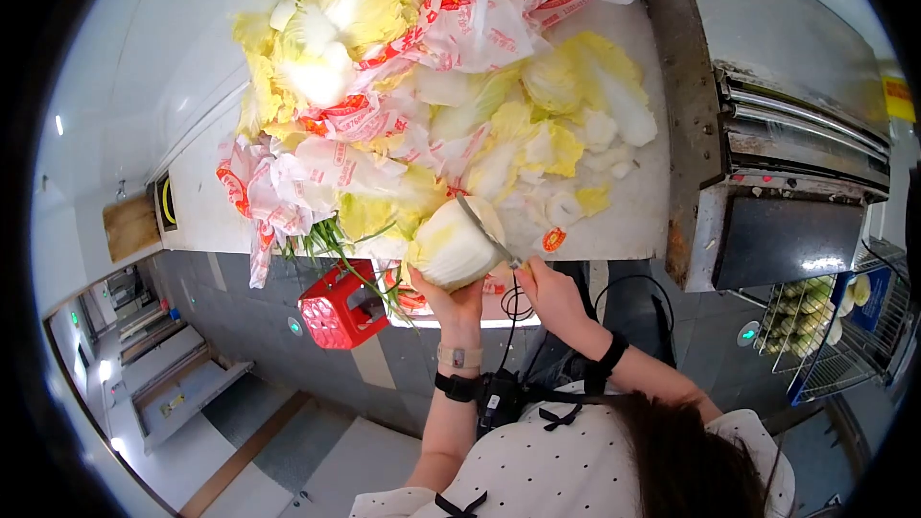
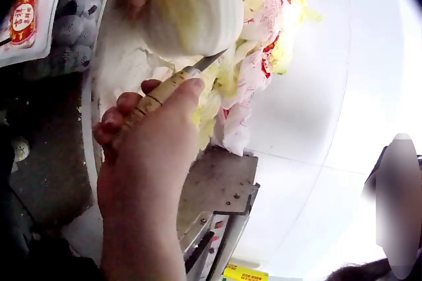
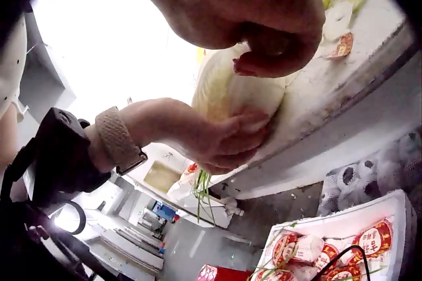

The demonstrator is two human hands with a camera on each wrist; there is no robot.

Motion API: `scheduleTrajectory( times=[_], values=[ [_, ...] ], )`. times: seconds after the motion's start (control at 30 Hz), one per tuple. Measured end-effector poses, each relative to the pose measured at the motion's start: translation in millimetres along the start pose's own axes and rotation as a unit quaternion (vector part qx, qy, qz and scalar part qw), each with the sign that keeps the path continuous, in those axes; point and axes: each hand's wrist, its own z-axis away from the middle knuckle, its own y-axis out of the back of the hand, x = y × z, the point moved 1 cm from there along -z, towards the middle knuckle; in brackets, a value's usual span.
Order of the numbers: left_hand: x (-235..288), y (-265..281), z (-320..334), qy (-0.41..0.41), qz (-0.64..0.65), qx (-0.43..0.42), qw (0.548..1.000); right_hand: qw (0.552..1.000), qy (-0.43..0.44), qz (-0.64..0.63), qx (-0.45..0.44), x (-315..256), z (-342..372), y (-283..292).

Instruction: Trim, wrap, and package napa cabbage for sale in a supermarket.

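A napa cabbage, pale with its cut base facing the right, lies at the table's near edge. My left hand holds it from the near side, fingers spread along its flank in the right wrist view. My right hand grips a knife, its fist wrapped around the light wooden handle. The blade slants across the cabbage's base end in the head view. Loose yellow-white leaves and trimmed pieces lie beyond, among printed plastic bags.
A red plastic stool stands below the table's front edge. A white box of red-labelled packages sits near netted round produce. Green stalks hang over the edge. A metal machine borders the table on the right.
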Motion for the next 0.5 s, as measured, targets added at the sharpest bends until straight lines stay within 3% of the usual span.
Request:
scheduleTrajectory(
  times=[0.2,0.27,0.5],
  values=[
    [-1,7,-5,0.003,0.003,-0.024,1.000,0.999,0.015,0.013,0.031,10,6,-12],
    [1,4,-3,-0.001,-0.010,0.002,1.000,0.999,0.021,-0.002,0.037,8,2,-19],
    [3,-5,1,0.009,-0.013,-0.010,1.000,1.000,-0.003,-0.005,-0.005,12,10,-4]
  ],
)
